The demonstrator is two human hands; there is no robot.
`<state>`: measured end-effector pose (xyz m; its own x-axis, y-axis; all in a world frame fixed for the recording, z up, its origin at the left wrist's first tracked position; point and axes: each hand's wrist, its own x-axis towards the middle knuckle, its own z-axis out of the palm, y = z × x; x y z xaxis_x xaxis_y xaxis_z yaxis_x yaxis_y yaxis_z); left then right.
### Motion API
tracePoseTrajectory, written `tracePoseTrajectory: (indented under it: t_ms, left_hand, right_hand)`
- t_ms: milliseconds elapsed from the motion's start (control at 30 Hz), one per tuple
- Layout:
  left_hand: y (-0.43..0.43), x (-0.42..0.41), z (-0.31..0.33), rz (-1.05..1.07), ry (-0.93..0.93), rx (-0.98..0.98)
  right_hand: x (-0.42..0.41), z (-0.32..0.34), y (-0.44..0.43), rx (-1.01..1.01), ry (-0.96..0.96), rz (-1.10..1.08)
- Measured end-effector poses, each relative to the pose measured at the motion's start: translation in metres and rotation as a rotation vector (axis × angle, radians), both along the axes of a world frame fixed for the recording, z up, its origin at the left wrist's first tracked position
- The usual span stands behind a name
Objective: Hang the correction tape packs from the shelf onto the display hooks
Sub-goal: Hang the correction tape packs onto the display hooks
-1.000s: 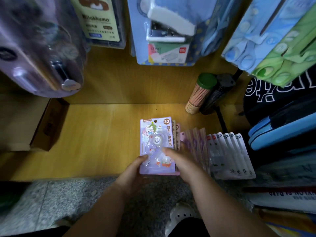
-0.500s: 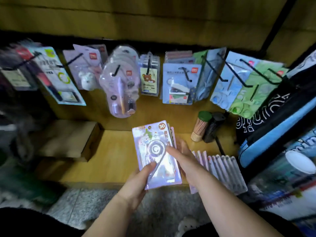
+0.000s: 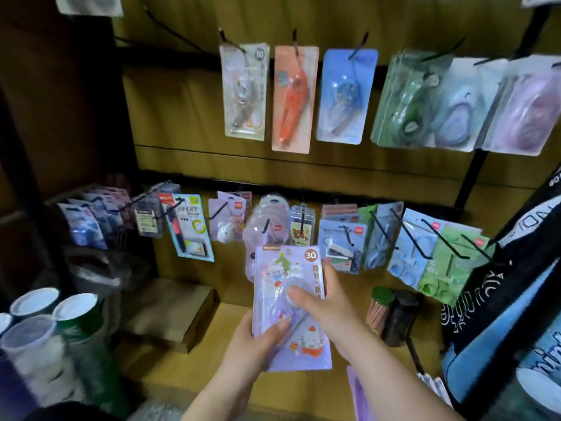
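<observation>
- Both hands hold a small stack of correction tape packs [image 3: 290, 299], clear of the shelf [image 3: 212, 369] and upright in front of the lower display row.
- Left hand [image 3: 252, 350]: grips the stack's lower left edge, thumb laid across the front.
- Right hand [image 3: 329, 302]: wrapped round the right edge, thumb pressed on the clear blister.
- Front pack is lilac with a "30" badge. Nothing from this stack is on a hook yet.
- On the upper row, the leftmost hung pack [image 3: 244, 92] carries a similar "30" badge, so it is likely the matching peg.
- A bare hook [image 3: 170, 28] juts out up and left of that row.
- Loose packs [image 3: 358, 393] lie on the shelf at the bottom right, cut off by the frame. I cannot tell how many.
- Judgement: pickup done, lift and threading onto a hook to come, and more shelf stock after that.
</observation>
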<state>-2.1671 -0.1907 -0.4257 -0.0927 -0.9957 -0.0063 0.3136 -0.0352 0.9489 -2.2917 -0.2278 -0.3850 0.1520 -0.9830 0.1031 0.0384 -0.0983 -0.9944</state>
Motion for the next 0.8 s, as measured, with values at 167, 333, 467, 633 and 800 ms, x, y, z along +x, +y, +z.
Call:
tracePoseTrajectory:
  t_ms: [167,333,467,633,800]
  left_hand:
    - [-0.006,0.018,0.030,0.084,0.003,-0.048]
    - [-0.021,0.035,0.060,0.101,0.031,-0.110]
    - [-0.034,0.055,0.082,0.140,0.056,-0.137]
    - [-0.049,0.082,0.109,0.193,0.081,-0.193]
    - [-0.063,0.101,0.132,0.209,0.126,-0.240]
  right_hand:
    - [0.015,0.037,-0.006,-0.074,0.054,0.014]
    - [0.030,0.075,-0.021,-0.167,0.060,0.042]
    - [0.053,0.100,-0.035,-0.213,0.027,0.067]
    - [0.083,0.131,-0.052,-0.282,0.077,0.110]
    - [0.105,0.158,-0.068,-0.435,0.202,0.074]
